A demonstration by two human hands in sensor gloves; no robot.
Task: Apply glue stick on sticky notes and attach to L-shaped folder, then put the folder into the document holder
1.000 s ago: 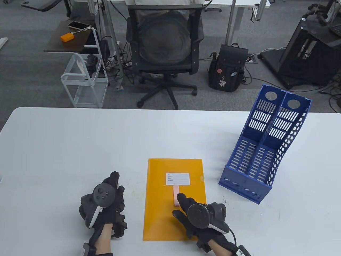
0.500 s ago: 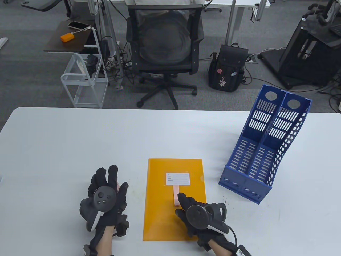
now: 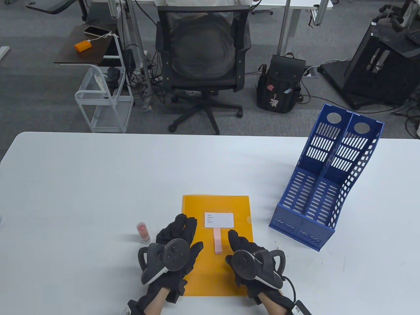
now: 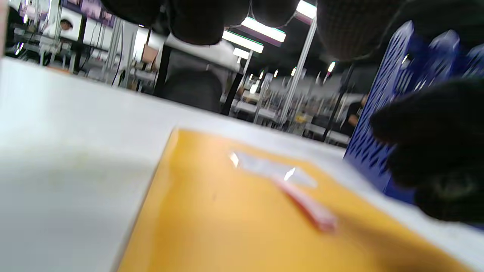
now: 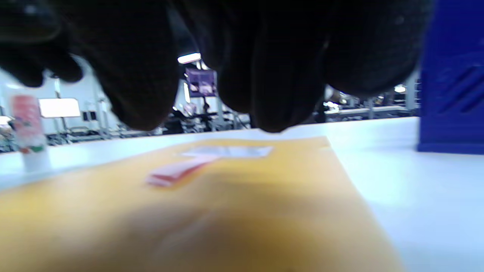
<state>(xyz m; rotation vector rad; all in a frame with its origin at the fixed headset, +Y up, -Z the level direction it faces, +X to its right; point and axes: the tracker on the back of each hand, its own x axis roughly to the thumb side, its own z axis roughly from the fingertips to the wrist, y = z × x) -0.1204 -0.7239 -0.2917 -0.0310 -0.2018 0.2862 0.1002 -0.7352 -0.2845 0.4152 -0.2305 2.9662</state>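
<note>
Both hands flat, fingers spread, holding nothing: left hand (image 3: 175, 244) at folder's (image 3: 215, 210) 9 o'clock edge, right hand (image 3: 244, 254) at 4. Sticky note (image 3: 217, 241) lay centre. Lift both edges evenly; document holder (image 3: 325, 183) stood at 2 o'clock.

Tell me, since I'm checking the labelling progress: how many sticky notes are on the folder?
1: a pink sticky note lies on the orange folder, just below its white label, between the left hand and right hand. The hands may hide others.

Sticky note (image 3: 217, 242) on folder (image 3: 215, 272); glue stick (image 3: 143, 232) left of folder; document holder (image 3: 323, 183) right, farther back.
</note>
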